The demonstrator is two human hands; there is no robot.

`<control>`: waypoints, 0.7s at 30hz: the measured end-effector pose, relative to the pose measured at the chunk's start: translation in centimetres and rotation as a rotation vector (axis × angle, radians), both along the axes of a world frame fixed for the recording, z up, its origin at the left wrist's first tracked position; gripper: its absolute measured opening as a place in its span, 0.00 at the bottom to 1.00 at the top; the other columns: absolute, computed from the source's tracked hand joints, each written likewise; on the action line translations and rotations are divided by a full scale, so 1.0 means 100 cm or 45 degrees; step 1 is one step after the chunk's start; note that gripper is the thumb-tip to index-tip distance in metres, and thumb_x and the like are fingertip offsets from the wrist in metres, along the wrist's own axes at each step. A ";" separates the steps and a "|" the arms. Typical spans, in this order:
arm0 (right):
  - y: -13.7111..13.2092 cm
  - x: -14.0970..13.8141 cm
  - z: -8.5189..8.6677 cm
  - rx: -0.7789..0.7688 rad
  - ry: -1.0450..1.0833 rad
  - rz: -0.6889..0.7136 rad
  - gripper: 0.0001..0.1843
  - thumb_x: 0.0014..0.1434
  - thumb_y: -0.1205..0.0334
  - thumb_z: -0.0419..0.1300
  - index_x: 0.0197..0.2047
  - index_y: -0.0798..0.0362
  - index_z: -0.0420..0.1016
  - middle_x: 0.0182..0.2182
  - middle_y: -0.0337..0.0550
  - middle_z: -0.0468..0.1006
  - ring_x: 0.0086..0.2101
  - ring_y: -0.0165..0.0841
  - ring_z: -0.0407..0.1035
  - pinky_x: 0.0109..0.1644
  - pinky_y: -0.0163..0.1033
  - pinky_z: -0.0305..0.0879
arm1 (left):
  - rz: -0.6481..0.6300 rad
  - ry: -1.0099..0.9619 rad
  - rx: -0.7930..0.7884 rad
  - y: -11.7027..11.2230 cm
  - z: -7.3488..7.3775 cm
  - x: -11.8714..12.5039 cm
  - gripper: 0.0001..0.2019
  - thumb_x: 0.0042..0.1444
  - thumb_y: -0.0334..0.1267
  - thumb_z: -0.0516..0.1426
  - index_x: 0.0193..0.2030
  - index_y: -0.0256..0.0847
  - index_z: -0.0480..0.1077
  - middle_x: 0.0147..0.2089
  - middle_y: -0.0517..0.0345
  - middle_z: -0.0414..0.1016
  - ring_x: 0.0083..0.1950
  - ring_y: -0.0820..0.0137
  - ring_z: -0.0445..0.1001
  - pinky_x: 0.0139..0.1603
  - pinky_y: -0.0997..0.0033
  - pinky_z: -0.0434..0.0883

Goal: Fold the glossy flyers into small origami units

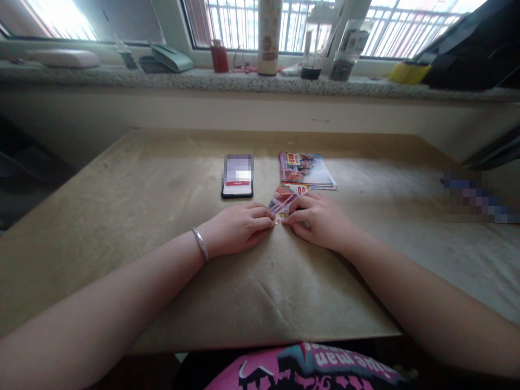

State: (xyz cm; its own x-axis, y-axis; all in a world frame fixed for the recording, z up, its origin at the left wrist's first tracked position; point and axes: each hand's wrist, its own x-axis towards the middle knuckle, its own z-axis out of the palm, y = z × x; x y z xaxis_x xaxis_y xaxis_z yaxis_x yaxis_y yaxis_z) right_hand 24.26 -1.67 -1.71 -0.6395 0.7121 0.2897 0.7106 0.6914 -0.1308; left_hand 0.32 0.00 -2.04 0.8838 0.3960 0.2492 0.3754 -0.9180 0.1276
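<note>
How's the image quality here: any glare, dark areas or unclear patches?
Head view: glare washes out the pale-framed glass windows; head view: the far left edge falls into shadow; head view: coarse pixel blocks cover much of the black-edged rectangular phone; head view: the colourful folded printed paper between the bare left hand and bare right hand shows soft, hard-to-read small print.

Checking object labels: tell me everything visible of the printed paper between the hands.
The printed paper is small and apparently folded, its visible part narrowing toward the person. It shows red, purple, white and yellow printing; the lettering is too small to read. It lies on the table, just nearer than the stack of leaflets. The left hand touches its near-left edge; the right hand covers part of its right side.
</note>
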 end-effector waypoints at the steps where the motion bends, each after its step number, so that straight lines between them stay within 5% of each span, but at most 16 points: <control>1: 0.001 0.003 0.001 -0.009 0.012 -0.020 0.11 0.58 0.63 0.57 0.37 0.45 0.83 0.37 0.44 0.78 0.39 0.37 0.68 0.46 0.43 0.61 | 0.000 -0.006 -0.004 0.000 0.000 0.000 0.12 0.62 0.34 0.50 0.47 0.39 0.72 0.52 0.50 0.73 0.54 0.66 0.70 0.55 0.64 0.71; 13: 0.009 0.019 0.001 -0.059 0.070 -0.002 0.10 0.56 0.62 0.60 0.36 0.44 0.83 0.38 0.43 0.78 0.38 0.35 0.71 0.45 0.42 0.65 | -0.011 -0.030 -0.052 0.002 -0.003 0.000 0.11 0.62 0.33 0.50 0.47 0.38 0.71 0.52 0.49 0.72 0.54 0.64 0.69 0.55 0.62 0.70; 21: 0.019 0.048 0.002 -0.196 0.029 -0.148 0.11 0.52 0.65 0.60 0.35 0.45 0.83 0.39 0.41 0.78 0.38 0.35 0.72 0.45 0.41 0.68 | -0.007 -0.030 -0.085 0.003 -0.005 -0.001 0.12 0.62 0.34 0.49 0.48 0.38 0.70 0.52 0.49 0.72 0.55 0.64 0.69 0.56 0.60 0.69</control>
State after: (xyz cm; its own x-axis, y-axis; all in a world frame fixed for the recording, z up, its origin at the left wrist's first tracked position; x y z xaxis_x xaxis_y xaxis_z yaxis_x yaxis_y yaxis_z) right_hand 29.11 0.26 -1.50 -0.5450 0.8177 0.1852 0.7802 0.5755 -0.2452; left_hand 0.25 0.26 -2.49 0.8801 0.4078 0.2431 0.3667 -0.9091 0.1977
